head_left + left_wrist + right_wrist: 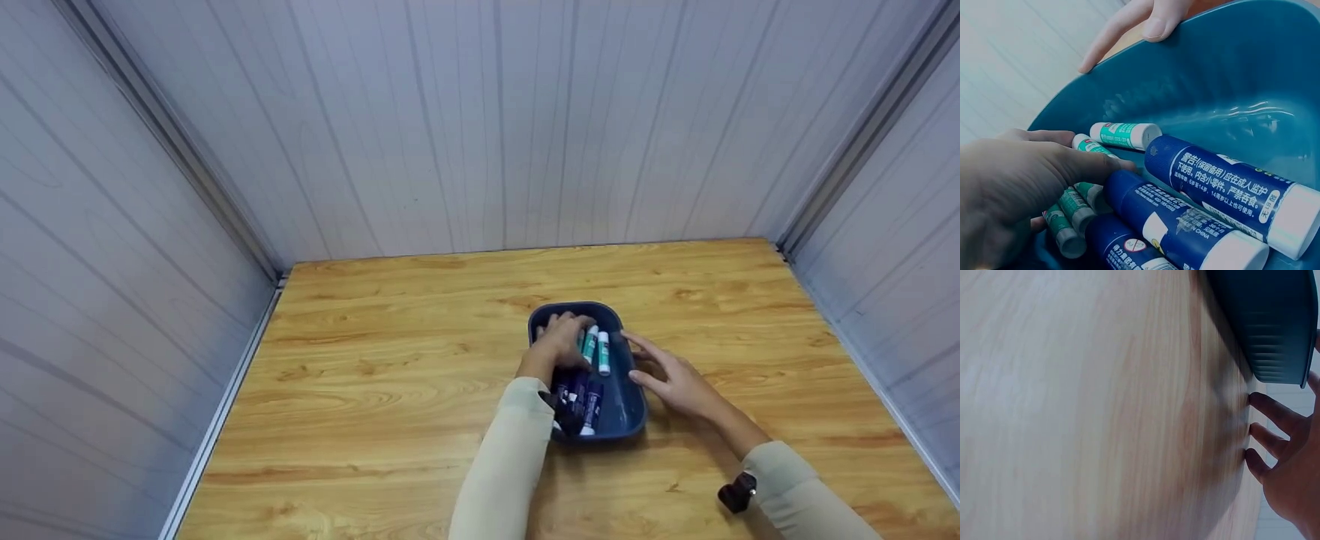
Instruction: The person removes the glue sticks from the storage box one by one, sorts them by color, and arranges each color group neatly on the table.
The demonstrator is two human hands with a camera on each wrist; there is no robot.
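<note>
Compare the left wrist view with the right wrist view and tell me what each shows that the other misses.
Only the left wrist view shows the tray's inside: blue glue sticks, small green sticks, and the left hand reaching among them. Only the right wrist view shows the wooden table and three fingertips of the right hand resting on it. Both show the blue tray and right-hand fingers beside its rim.

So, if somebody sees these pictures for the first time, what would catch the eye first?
Probably the dark blue tray in the middle of the wooden table, filled with blue tubes and smaller green tubes. The left hand reaches inside the tray and lies on the green tubes. The right hand rests at the tray's right rim, fingers spread on the table.
</note>
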